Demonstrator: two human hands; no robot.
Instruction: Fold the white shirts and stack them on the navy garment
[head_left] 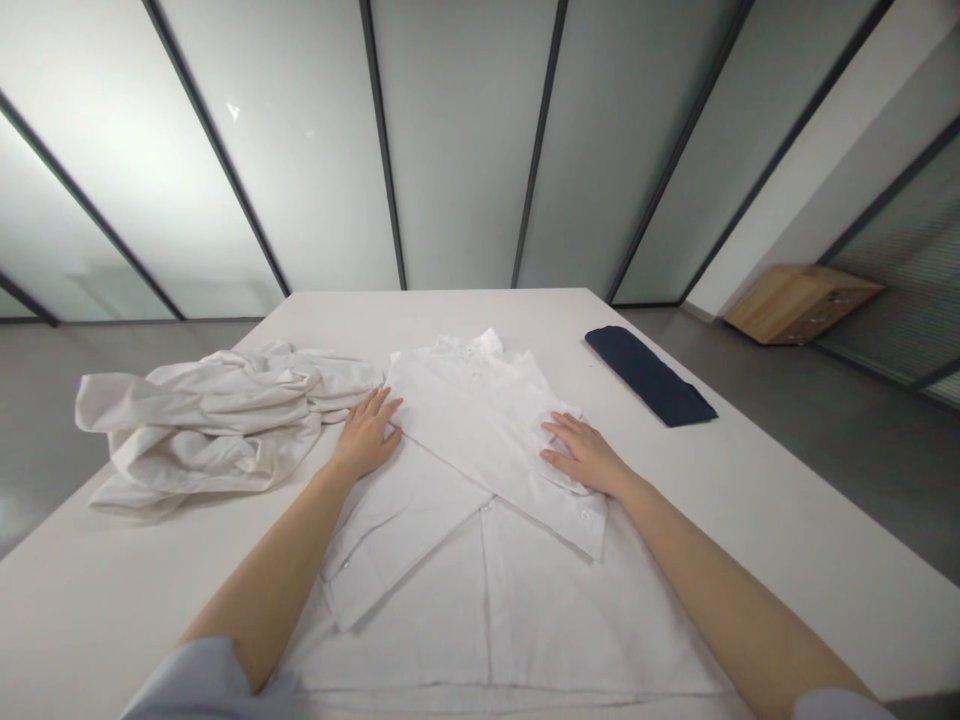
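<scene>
A white button-up shirt (555, 610) lies spread front side up on the table, its collar at the far end. Both of its sleeves are folded across the chest and cross each other, cuffs toward me. My left hand (367, 435) rests flat on the shirt's left edge near the shoulder, fingers spread. On the opposite edge, my right hand (581, 452) lies with its fingers stretched out over the folded sleeve. Neither hand grips the cloth. The shirt's hem reaches the bottom of the view.
A crumpled heap of white cloth (217, 425) lies left of the shirt, partly at the edge of the white table (787, 540). To the right is a folded dark navy cloth (649, 375). A wooden cabinet (799, 302) stands on the floor beyond, near frosted glass panels (457, 140).
</scene>
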